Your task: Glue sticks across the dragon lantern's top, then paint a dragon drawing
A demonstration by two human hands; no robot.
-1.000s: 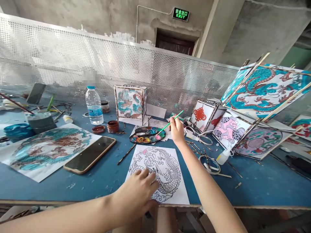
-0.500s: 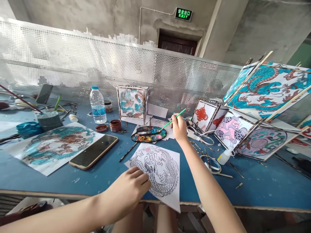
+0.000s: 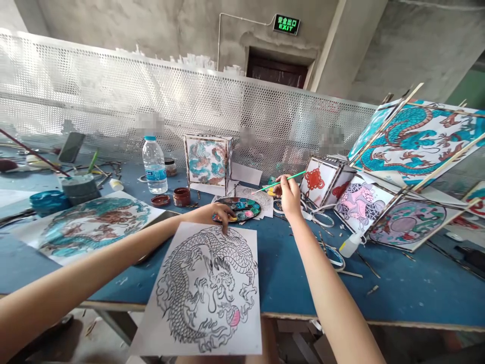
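A white sheet of paper (image 3: 200,293) with a black line drawing of a coiled dragon, one ball tinted pink, overhangs the table's front edge. My left hand (image 3: 221,212) is closed on its far edge, one finger on the top of the paper. Those fingers partly cover the oval paint palette (image 3: 248,208), which holds several colours. In my right hand (image 3: 288,194) is a thin green paintbrush (image 3: 276,184), gripped between closed fingers. Its tip points left, just beyond the palette's far side.
To the left are a painted dragon sheet (image 3: 94,222), a phone partly under my left arm, a water bottle (image 3: 155,169) and paint jars (image 3: 181,196). A small painted lantern (image 3: 208,162) stands behind the palette. At right are more lanterns (image 3: 366,199), tape rolls, a glue bottle (image 3: 350,244) and sticks.
The dragon sheet has been turned around, so its pink ball moved from far left to near right. My left hand moved to its far edge. My right hand shifted right, taking the brush off the palette.
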